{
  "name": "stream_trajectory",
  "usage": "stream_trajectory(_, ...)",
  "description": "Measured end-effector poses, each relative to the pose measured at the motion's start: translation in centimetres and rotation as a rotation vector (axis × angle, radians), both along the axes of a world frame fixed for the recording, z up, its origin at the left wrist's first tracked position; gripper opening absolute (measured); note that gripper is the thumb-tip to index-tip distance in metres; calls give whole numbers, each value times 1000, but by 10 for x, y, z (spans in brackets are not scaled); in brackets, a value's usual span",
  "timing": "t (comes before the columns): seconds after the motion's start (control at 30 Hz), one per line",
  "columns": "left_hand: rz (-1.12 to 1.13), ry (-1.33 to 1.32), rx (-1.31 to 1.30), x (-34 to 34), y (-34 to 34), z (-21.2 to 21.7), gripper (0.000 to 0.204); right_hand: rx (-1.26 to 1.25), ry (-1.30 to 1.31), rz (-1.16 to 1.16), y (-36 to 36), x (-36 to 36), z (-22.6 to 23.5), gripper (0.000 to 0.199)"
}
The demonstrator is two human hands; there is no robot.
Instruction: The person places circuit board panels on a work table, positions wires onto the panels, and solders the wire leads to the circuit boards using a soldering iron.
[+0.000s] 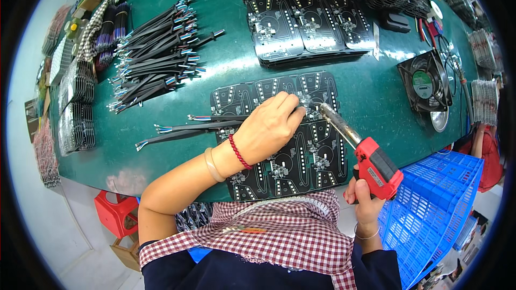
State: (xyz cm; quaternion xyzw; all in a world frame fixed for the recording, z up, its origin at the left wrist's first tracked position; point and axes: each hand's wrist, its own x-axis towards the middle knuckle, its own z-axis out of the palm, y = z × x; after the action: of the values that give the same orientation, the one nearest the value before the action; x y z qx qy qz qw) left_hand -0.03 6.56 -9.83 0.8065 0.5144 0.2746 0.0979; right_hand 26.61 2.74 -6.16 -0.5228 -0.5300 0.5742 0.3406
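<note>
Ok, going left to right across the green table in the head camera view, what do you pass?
Stacks of silvery strips → pile of black cables → left hand on the black circuit panel → red soldering gun in the right hand → black fan.

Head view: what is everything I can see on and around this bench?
Table: one, green, centre.
Circuit panel: one, black, under the hands.
Panel stacks: several, black, far edge.
Cables: a pile, black with coloured ends, left; a few more by the left hand.
Fan: one, black, right.
Crate: one, blue, lower right.
Stool: one, red, lower left.
Soldering gun: one, red, tip on the panel.
Left hand: pressing on the panel.
Right hand: gripping the soldering gun.
</note>
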Motion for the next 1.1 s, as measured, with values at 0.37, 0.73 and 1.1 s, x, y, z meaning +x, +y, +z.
stream_trajectory(0.37,-8,-80,-35,-4,1,-2,32,-23,-71,36,-1,0,-2,23)
stream_trajectory(0.73,-9,-102,-28,-4,2,-2,29,-40,-38,-25,-3,-6,2,20)
stream_trajectory(1.1,-13,-19,8,-3,0,-2,28,-21,24,-8,0,-2,4,28)
